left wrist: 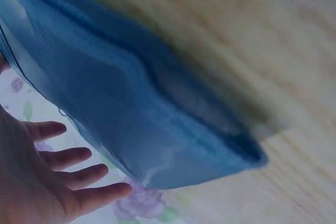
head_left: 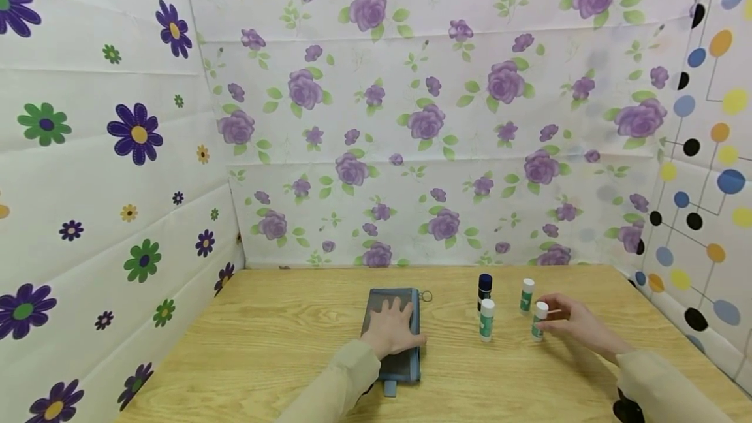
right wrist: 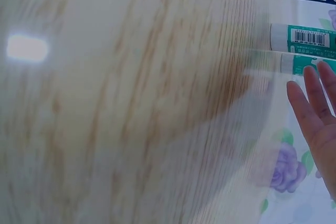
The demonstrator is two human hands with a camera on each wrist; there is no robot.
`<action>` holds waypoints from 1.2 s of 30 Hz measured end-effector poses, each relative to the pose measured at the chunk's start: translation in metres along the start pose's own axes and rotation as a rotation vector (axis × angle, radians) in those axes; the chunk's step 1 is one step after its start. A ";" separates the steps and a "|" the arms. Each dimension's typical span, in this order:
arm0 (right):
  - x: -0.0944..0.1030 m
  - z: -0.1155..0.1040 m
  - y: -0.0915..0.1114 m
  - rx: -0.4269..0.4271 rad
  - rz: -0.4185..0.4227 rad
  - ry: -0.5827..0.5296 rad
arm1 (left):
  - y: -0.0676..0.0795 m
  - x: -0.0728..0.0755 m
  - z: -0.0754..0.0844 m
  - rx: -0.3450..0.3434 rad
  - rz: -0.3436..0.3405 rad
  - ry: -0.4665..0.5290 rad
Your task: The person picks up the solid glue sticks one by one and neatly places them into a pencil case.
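A blue-grey mesh zip pouch lies flat on the wooden table. My left hand rests over its middle with fingers spread. In the left wrist view the pouch fills much of the picture, beside the outstretched fingers. On the right, my right hand is at a small green glue stick with a white cap, its thumb and fingers near the stick's side. The right wrist view shows these fingers fairly straight and close to that stick; firm contact cannot be made out.
Two more green, white-capped sticks, one at the back and one to the left, stand upright. Behind the left one is a dark navy-capped stick. A key ring sticks out from the pouch's far corner. Patterned sheets wall the table's back and sides.
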State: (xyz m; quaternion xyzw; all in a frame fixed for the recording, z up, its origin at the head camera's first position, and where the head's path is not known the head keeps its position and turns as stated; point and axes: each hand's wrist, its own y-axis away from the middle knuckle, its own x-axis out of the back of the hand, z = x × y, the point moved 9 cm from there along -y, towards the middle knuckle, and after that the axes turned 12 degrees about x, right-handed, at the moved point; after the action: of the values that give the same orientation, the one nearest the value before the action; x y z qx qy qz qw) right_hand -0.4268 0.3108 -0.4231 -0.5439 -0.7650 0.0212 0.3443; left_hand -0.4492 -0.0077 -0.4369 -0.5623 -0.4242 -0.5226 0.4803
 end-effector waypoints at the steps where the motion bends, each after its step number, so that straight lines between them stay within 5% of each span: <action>1: 0.000 0.000 0.000 -0.001 0.006 0.003 | 0.000 0.000 0.000 0.002 0.000 0.005; 14: -0.001 -0.003 0.000 0.010 0.014 0.029 | 0.001 -0.003 0.000 0.035 -0.011 0.081; 21: -0.003 -0.002 0.000 -0.043 0.026 0.011 | 0.001 -0.002 -0.002 0.049 -0.045 0.199; 36: 0.002 0.001 0.001 -0.051 0.068 -0.006 | 0.002 0.008 -0.006 0.025 0.020 0.298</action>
State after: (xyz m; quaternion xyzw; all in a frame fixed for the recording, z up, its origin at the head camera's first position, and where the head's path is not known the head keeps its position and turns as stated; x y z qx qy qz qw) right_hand -0.4270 0.3135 -0.4230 -0.5782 -0.7473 0.0153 0.3270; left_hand -0.4480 -0.0145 -0.4296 -0.4765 -0.3491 -0.5902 0.5503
